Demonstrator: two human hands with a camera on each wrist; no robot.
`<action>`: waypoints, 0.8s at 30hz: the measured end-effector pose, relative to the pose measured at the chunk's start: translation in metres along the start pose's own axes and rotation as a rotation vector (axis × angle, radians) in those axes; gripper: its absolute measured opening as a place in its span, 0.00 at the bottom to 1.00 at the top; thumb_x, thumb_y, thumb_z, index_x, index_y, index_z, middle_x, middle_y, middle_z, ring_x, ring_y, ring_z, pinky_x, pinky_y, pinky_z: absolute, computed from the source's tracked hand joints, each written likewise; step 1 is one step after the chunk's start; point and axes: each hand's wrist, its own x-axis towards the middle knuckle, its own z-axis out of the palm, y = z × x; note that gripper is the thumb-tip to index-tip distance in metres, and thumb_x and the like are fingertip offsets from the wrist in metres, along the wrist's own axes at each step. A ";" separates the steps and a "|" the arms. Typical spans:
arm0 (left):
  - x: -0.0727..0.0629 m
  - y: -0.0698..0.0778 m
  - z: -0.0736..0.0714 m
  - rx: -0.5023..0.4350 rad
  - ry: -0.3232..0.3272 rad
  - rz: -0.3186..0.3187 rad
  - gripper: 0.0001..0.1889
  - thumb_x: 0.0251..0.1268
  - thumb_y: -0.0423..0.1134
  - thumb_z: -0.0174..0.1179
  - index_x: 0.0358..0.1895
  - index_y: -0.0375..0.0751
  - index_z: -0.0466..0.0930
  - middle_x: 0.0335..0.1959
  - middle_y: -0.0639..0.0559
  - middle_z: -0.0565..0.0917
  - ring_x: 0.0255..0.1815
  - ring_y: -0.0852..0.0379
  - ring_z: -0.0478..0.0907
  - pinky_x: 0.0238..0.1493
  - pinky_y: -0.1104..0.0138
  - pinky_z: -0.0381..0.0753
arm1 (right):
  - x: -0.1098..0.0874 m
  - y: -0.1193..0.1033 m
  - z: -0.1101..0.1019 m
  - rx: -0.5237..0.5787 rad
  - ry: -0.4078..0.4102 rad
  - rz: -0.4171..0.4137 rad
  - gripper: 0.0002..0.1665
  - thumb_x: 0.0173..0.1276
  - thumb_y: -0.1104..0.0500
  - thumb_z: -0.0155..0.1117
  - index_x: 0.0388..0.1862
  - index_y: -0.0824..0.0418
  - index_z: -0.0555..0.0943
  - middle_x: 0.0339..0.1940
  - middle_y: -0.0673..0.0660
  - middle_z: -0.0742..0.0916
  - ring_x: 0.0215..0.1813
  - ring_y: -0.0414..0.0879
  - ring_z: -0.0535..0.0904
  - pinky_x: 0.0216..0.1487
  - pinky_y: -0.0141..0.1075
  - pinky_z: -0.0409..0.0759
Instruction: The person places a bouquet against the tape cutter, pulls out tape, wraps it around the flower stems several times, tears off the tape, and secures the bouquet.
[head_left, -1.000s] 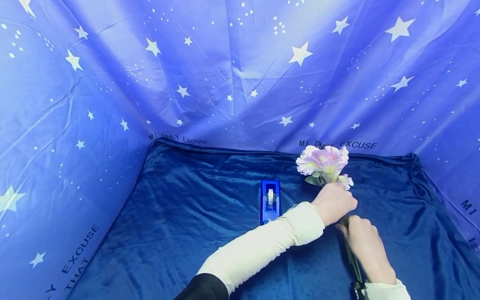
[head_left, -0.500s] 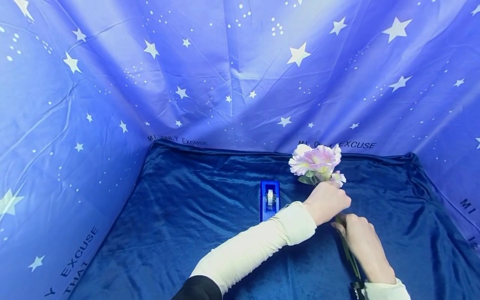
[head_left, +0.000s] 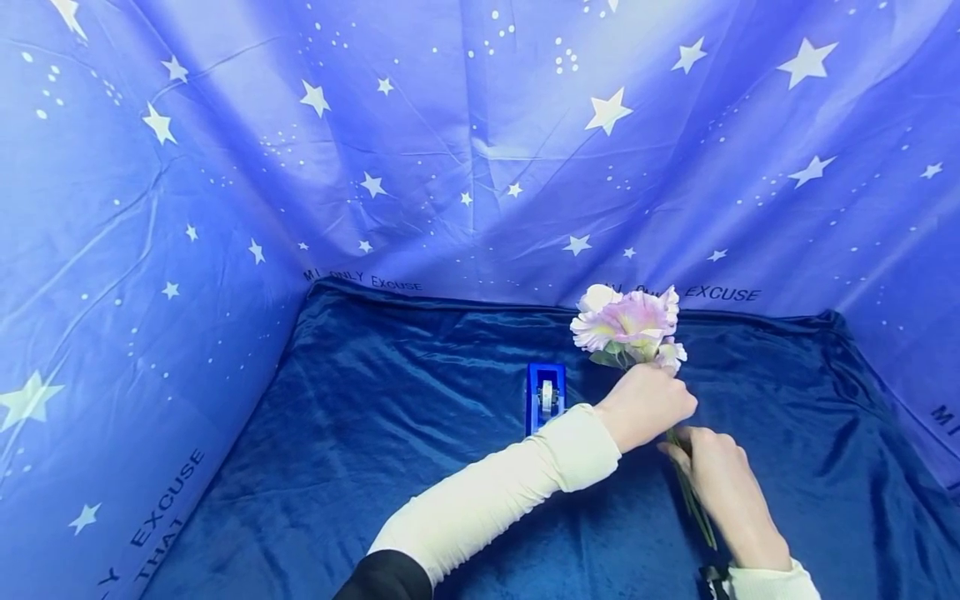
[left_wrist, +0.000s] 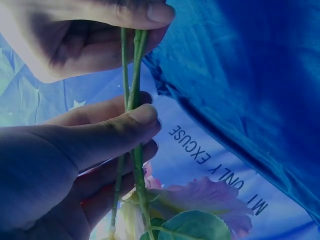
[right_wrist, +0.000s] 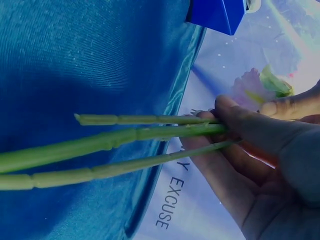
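A small bunch of pale pink-lilac artificial-looking flowers (head_left: 626,321) leans to the left, its green stems (head_left: 696,508) running down toward me. Just under the blooms, my left hand (head_left: 648,406) grips the stems. In the left wrist view, its thumb (left_wrist: 142,116) lies across them, with a green leaf (left_wrist: 192,227) below. My right hand (head_left: 723,483) pinches the same stems lower down. From the right wrist, several stem lengths (right_wrist: 110,142) stick out past the thumb and fingers, one ending shorter than the others.
A blue tape dispenser (head_left: 546,398) with a roll of tape stands left of the flowers, partly hidden by my left sleeve (head_left: 480,508). Dark blue velvety cloth (head_left: 360,417) covers the surface. Star-printed blue curtains (head_left: 420,150) surround the back and sides.
The blooms and my left hand have shifted a little to the left, so the bunch tilts more. The right hand has moved only slightly left, still pinching the stems.
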 end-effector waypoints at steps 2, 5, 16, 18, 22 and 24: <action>-0.002 -0.001 0.000 0.004 0.012 0.008 0.12 0.71 0.44 0.55 0.37 0.72 0.85 0.36 0.72 0.86 0.36 0.72 0.79 0.33 0.76 0.79 | 0.000 -0.001 0.001 0.001 0.016 -0.015 0.08 0.64 0.61 0.68 0.25 0.58 0.80 0.20 0.55 0.84 0.23 0.53 0.79 0.25 0.53 0.72; -0.006 -0.002 0.002 0.010 0.032 0.017 0.13 0.71 0.44 0.55 0.36 0.72 0.85 0.35 0.72 0.86 0.35 0.72 0.79 0.32 0.77 0.78 | 0.000 -0.002 0.001 0.002 0.025 -0.028 0.06 0.64 0.61 0.69 0.26 0.58 0.82 0.19 0.54 0.83 0.22 0.52 0.79 0.25 0.53 0.72; -0.014 -0.007 0.002 0.038 0.065 0.062 0.13 0.71 0.44 0.54 0.36 0.73 0.85 0.35 0.73 0.86 0.39 0.72 0.79 0.34 0.76 0.76 | -0.002 -0.003 0.003 0.002 0.052 -0.065 0.04 0.61 0.60 0.71 0.28 0.56 0.84 0.18 0.50 0.81 0.21 0.49 0.77 0.24 0.49 0.71; -0.015 -0.007 0.001 0.040 0.064 0.068 0.14 0.71 0.44 0.53 0.36 0.73 0.84 0.35 0.73 0.86 0.40 0.72 0.78 0.36 0.76 0.75 | -0.002 -0.003 0.002 0.001 0.056 -0.073 0.06 0.61 0.60 0.72 0.26 0.55 0.83 0.16 0.49 0.79 0.20 0.47 0.74 0.24 0.48 0.70; -0.018 -0.008 -0.002 0.044 0.067 0.068 0.14 0.71 0.43 0.53 0.36 0.73 0.84 0.35 0.73 0.86 0.40 0.71 0.78 0.37 0.76 0.75 | -0.001 -0.004 0.002 0.008 0.058 -0.083 0.10 0.61 0.60 0.72 0.23 0.54 0.80 0.14 0.47 0.74 0.20 0.44 0.68 0.24 0.43 0.67; -0.019 -0.009 -0.003 0.046 0.075 0.065 0.15 0.71 0.42 0.53 0.35 0.73 0.84 0.35 0.72 0.86 0.40 0.71 0.79 0.37 0.76 0.75 | -0.001 -0.005 0.001 0.011 0.061 -0.081 0.10 0.61 0.60 0.72 0.23 0.54 0.80 0.15 0.47 0.74 0.20 0.44 0.68 0.24 0.43 0.67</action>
